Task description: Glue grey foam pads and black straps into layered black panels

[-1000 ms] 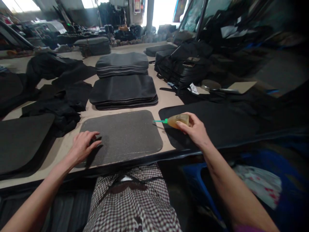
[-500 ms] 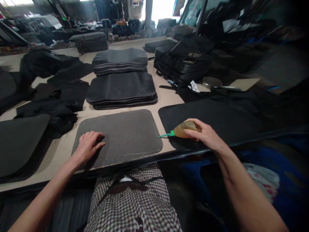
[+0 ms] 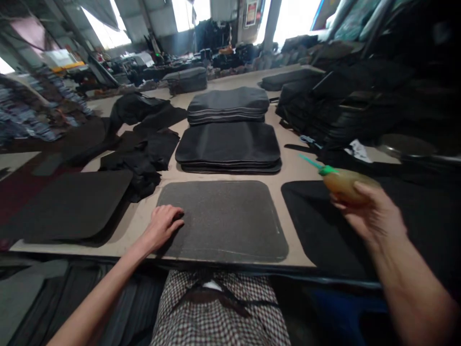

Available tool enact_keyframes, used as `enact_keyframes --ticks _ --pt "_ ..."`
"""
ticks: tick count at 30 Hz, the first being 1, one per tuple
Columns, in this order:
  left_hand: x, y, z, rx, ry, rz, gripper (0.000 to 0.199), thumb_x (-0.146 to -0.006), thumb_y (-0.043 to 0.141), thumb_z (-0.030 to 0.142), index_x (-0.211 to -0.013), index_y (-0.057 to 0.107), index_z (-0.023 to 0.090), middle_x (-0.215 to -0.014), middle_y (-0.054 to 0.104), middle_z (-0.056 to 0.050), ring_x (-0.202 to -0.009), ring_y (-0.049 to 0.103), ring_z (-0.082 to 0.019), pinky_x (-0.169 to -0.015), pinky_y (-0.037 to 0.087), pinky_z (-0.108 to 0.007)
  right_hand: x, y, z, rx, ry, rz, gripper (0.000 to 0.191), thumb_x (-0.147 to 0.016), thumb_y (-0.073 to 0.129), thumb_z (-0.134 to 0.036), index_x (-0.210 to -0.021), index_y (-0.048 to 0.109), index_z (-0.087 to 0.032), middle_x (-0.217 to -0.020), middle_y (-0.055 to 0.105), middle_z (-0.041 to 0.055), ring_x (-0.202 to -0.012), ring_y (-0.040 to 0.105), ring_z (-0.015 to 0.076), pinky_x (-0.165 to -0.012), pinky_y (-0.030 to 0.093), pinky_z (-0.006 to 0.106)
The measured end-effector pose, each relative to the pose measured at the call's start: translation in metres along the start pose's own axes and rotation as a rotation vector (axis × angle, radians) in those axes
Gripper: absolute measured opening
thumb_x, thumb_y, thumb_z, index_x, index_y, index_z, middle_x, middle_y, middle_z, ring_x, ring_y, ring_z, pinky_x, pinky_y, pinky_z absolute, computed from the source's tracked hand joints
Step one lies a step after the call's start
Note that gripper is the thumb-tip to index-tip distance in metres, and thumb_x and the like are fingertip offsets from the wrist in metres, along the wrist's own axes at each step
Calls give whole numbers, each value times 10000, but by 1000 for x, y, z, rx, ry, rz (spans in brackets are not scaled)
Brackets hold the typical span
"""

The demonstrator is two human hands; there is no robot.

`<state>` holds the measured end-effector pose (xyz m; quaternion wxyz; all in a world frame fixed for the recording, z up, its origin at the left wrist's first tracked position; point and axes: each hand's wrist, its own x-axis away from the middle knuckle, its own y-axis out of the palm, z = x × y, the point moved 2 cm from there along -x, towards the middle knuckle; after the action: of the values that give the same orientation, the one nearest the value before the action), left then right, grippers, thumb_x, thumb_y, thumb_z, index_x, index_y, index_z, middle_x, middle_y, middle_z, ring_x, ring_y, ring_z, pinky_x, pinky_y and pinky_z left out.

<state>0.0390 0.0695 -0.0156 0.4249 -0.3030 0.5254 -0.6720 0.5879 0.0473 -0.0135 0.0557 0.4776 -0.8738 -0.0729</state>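
A grey rounded-corner panel (image 3: 230, 221) lies flat before me, with a thin pale line along its edges. My left hand (image 3: 165, 226) rests on its left side, fingers loosely bent and the thumb apart, holding nothing. Wrapped round an amber squeeze bottle (image 3: 344, 185) with a green cap and thin nozzle, my right hand (image 3: 376, 211) is raised over the black panel (image 3: 324, 230) at the right. The nozzle points up and left, apart from the grey panel. What is in the bottle I cannot make out.
Two stacks of black panels, a nearer stack (image 3: 226, 144) and a farther stack (image 3: 226, 101), stand beyond the grey panel. More dark panels (image 3: 79, 206) lie at left, beside crumpled black cloth (image 3: 144, 154). Black bags (image 3: 334, 105) crowd the right back. The table edge (image 3: 230, 264) runs in front.
My right hand has lifted the bottle away from the grey panel's right edge, and its nozzle has tipped upward. My left hand stays on the panel. The view has shifted left and up.
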Motion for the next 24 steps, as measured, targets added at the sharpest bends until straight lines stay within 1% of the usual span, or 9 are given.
enact_keyframes --ticks 1,3,5,7,10,14,19,21,24 --pt "2 -1 -3 2 -4 3 273 -1005 536 438 -1197 616 261 -1081 678 -59 -1053 599 -251 -971 401 -436 3 4 0 -16 19 -15 460 -737 792 -371 -1174 662 -314 -1202 688 79 -726 651 205 -487 439 281" --pt "5 0 -9 5 -6 6 295 -1002 530 461 -1200 623 261 -1083 683 -59 -1049 601 -257 -971 406 -441 12 10 -2 154 -24 -49 498 -727 834 -438 -1180 665 -319 -1118 690 48 -716 625 197 -478 420 267" --pt "5 3 -15 12 3 -1 326 -995 528 494 -1203 629 264 -1086 687 -61 -1044 604 -264 -969 413 -444 22 14 -6 381 -99 -135 513 -708 858 -473 -1159 676 -310 -1075 685 29 -800 635 222 -563 490 286" --pt "2 5 -17 22 14 -10 351 -987 529 523 -1207 631 269 -1097 691 -62 -1052 606 -270 -973 416 -446 31 16 -9 521 -152 -231 496 -715 849 -492 -1138 678 -297 -1076 685 23 -917 648 255 -716 550 326" --pt "-3 8 -13 29 21 -19 354 -988 524 530 -1208 633 275 -1101 692 -60 -1059 604 -271 -975 414 -445 37 10 -10 578 -166 -292 473 -737 824 -500 -1130 666 -290 -1099 687 19 -996 657 285 -870 557 395" --pt "-8 13 -6 31 37 -29 346 -991 518 527 -1203 631 279 -1078 690 -56 -1037 606 -267 -957 417 -439 32 -4 -6 669 -156 -328 485 -754 810 -511 -1161 656 -297 -1134 693 19 -1025 656 302 -928 543 442" --pt "-13 17 -3 67 55 -31 340 -989 524 524 -1201 637 284 -1071 687 -54 -1041 604 -265 -953 414 -439 22 -16 -9 696 -144 -220 464 -748 814 -496 -1144 663 -309 -1124 693 34 -1018 646 310 -929 528 437" --pt "-13 15 1 81 45 -25 324 -994 530 507 -1203 634 283 -1069 683 -53 -1047 601 -261 -965 406 -443 16 -18 -11 679 -144 -112 481 -727 827 -503 -1133 670 -297 -1109 696 60 -1017 644 321 -909 530 448" --pt "-11 7 10 100 33 -13 273 -1010 521 458 -1187 624 279 -1060 675 -55 -1052 594 -253 -975 397 -449 0 -10 -4 507 -90 82 581 -649 884 -521 -1144 673 -303 -1116 696 112 -965 669 349 -824 554 512"
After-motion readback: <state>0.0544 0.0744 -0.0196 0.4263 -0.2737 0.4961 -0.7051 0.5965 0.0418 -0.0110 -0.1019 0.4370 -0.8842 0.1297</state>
